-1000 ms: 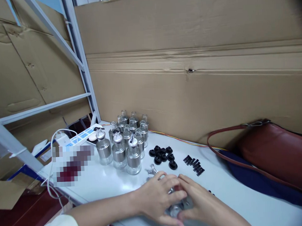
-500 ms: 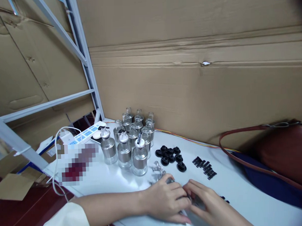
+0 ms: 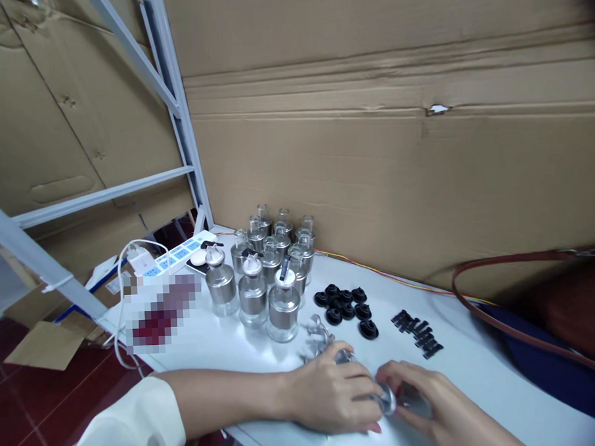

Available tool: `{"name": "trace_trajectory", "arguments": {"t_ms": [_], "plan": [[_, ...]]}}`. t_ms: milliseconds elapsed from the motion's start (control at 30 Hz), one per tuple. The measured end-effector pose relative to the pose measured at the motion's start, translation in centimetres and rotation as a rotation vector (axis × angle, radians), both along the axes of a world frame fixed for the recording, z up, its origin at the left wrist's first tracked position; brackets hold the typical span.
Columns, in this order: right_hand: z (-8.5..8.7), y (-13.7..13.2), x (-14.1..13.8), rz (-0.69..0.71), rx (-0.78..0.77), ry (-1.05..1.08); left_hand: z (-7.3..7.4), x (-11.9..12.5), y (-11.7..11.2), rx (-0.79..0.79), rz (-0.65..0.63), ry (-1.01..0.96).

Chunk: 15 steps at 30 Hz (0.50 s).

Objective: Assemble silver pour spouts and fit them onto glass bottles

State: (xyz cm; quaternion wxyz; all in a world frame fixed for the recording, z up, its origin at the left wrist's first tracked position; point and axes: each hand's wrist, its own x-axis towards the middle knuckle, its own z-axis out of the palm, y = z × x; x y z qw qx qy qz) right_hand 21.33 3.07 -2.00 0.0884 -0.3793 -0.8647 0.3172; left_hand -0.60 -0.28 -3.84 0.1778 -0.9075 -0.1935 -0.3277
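Note:
Near the table's front edge, my left hand (image 3: 337, 392) is curled palm down, its fingers bent against a round silver lid (image 3: 387, 399). Close on the right, my right hand (image 3: 428, 391) pinches at the same lid with thumb and fingers; a blurred grey part shows inside its grip. What lies under my left palm is hidden. Beyond that hand sit several loose silver lids (image 3: 318, 330). Black rubber stoppers (image 3: 348, 305) form a cluster farther back, and small black clips (image 3: 418, 333) lie to their right.
Several glass bottles with metal bands (image 3: 284, 309) stand at the back left, the front ones capped. A power strip (image 3: 180, 253) with a white cable is left of them. A brown bag (image 3: 577, 303) sits at the right. Cardboard (image 3: 349, 161) walls the back, beside a metal frame (image 3: 174, 116).
The whole view has shifted slightly, things appearing farther right. Between my hands the silver lid now shows its round face, and my right hand has drawn a little away from the left.

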Motion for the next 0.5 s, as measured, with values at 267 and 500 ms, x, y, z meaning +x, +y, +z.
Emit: {"name": "trace_trajectory", "arguments": {"t_ms": [267,500], "plan": [[1.9,0.6,0.4,-0.066,0.236,0.177,0.0,0.3,-0.3,0.043,-0.017,-0.062],[2.3,0.0,-0.3,-0.152,0.624,0.353,0.2,0.1,-0.2,-0.014,-0.041,-0.022]]}}
